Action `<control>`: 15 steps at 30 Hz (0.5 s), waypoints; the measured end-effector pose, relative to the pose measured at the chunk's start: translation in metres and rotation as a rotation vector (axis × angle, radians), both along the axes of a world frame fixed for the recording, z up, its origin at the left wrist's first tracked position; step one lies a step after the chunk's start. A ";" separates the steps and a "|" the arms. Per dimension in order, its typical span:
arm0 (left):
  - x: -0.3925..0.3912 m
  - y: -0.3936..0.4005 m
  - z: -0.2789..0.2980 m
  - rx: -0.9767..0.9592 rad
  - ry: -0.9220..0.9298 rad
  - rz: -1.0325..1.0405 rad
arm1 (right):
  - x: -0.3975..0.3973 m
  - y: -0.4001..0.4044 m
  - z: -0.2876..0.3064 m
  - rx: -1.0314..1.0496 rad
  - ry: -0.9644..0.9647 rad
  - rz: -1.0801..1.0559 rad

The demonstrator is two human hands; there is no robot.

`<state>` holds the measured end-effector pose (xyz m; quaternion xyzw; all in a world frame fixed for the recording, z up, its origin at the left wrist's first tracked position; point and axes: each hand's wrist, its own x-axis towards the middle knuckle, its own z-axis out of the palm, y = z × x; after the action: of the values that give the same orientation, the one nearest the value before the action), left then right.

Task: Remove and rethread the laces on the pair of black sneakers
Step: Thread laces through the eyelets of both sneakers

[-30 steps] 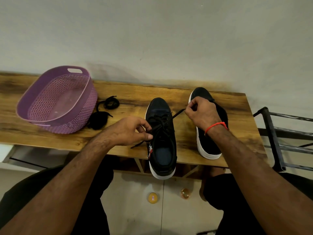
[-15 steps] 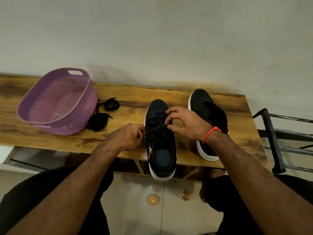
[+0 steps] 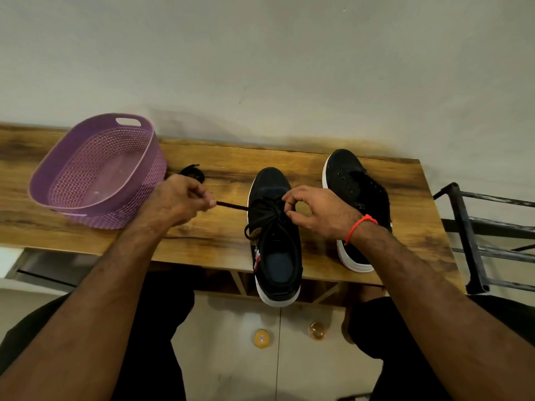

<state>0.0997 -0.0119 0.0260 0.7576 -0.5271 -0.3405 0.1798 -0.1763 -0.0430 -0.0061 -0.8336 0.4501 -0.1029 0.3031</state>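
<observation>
Near sneaker [image 3: 275, 235], table [image 3: 405, 204] centre: L hand [image 3: 176, 202] pinches lace [image 3: 231, 206] end, pulled taut leftward w/ R hand [image 3: 315, 211] pinching lace at eyelets, prob. to steady; far sneaker [image 3: 356, 198] unlaced beside.

Laced sneaker [image 3: 275, 241] sits dead centre on the table [image 3: 405, 204], heel hanging over the near edge. Second sneaker [image 3: 351, 192] just beside it at three o'clock. Basket [image 3: 95, 172] well off at nine o'clock, with a loose lace [image 3: 192, 172] tucked against its three o'clock side. Rack [image 3: 474, 241] stands beyond the table's right end.
</observation>
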 end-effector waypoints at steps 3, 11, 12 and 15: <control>0.009 0.001 0.010 -0.138 0.257 0.173 | 0.000 0.000 0.000 0.006 0.000 -0.003; -0.019 -0.001 0.009 -0.096 1.264 0.396 | 0.000 0.001 0.000 0.013 0.003 -0.004; -0.024 -0.002 0.007 -0.092 1.319 0.402 | 0.000 0.001 0.000 0.015 0.003 -0.006; -0.032 -0.003 0.001 -0.088 1.389 0.464 | -0.001 0.001 0.001 0.024 0.005 -0.010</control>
<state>0.0676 -0.0145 0.0267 0.4514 -0.1308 -0.6738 0.5702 -0.1771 -0.0425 -0.0053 -0.8280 0.4561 -0.0967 0.3114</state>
